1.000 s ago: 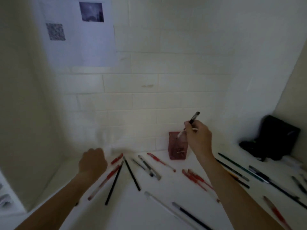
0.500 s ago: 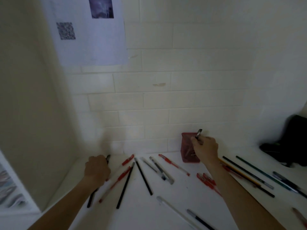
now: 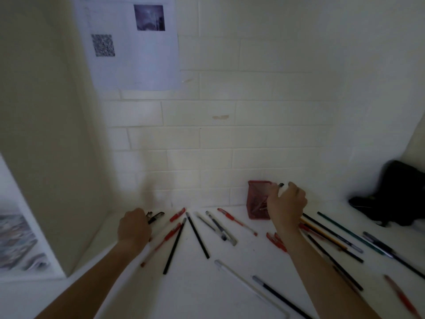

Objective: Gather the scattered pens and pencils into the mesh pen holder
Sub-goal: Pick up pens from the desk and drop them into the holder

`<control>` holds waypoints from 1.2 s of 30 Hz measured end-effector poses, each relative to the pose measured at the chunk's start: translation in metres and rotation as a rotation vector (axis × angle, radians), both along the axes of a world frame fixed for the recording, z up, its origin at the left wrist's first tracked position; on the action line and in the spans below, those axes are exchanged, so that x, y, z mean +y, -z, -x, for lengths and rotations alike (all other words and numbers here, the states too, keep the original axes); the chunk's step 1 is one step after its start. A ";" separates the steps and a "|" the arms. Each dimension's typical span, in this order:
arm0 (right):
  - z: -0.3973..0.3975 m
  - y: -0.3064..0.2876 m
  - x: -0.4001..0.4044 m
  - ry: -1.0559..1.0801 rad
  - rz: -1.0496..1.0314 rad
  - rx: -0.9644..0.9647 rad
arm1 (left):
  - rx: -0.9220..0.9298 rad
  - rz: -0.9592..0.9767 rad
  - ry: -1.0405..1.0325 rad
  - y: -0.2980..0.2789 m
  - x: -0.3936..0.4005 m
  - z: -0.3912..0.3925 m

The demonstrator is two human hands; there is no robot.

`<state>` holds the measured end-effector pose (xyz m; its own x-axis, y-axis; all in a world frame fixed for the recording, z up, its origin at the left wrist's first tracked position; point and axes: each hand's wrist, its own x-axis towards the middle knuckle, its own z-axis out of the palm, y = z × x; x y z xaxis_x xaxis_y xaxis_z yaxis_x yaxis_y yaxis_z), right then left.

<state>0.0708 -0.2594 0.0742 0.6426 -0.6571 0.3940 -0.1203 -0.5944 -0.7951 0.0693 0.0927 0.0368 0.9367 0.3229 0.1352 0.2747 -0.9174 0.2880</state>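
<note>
The right hand (image 3: 286,204) pinches a dark-capped pen (image 3: 280,185) at the rim of the red mesh holder (image 3: 256,198), against the worktop's (image 3: 207,284) back edge. The left hand (image 3: 134,226) is clenched round a black pen (image 3: 156,217) near the back-left corner.

No legible text (QR-like patch blurred)

Your pen holder (image 3: 258,200) stands at the counter's (image 3: 207,284) back; pens (image 3: 197,236) lie left, pencils (image 3: 331,238) right.
</note>
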 end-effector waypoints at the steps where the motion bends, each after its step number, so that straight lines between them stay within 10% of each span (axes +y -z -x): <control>1: 0.006 -0.001 0.005 0.016 0.039 -0.064 | -0.027 0.007 0.009 -0.001 -0.001 0.003; 6: 0.035 -0.008 0.045 -0.234 0.132 -0.230 | -0.240 0.056 0.066 -0.011 -0.016 0.011; 11: 0.052 -0.006 0.095 -0.794 -0.368 0.353 | -0.330 0.271 0.268 -0.035 -0.075 0.036; 22: 0.039 -0.029 0.083 -0.941 -0.563 0.254 | -0.136 0.611 0.624 -0.050 -0.090 0.045; 29: 0.012 -0.042 0.027 -0.287 -0.054 -0.286 | -0.067 0.038 0.165 -0.011 -0.006 0.001; 36: -0.013 -0.020 -0.004 0.046 0.398 -0.201 | 0.113 0.030 0.069 0.011 0.014 -0.007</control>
<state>0.0835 -0.2632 0.0945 0.5012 -0.4554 0.7358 -0.0208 -0.8564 -0.5159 0.0767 0.1067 0.0259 0.9657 0.2592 0.0188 0.2431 -0.9268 0.2863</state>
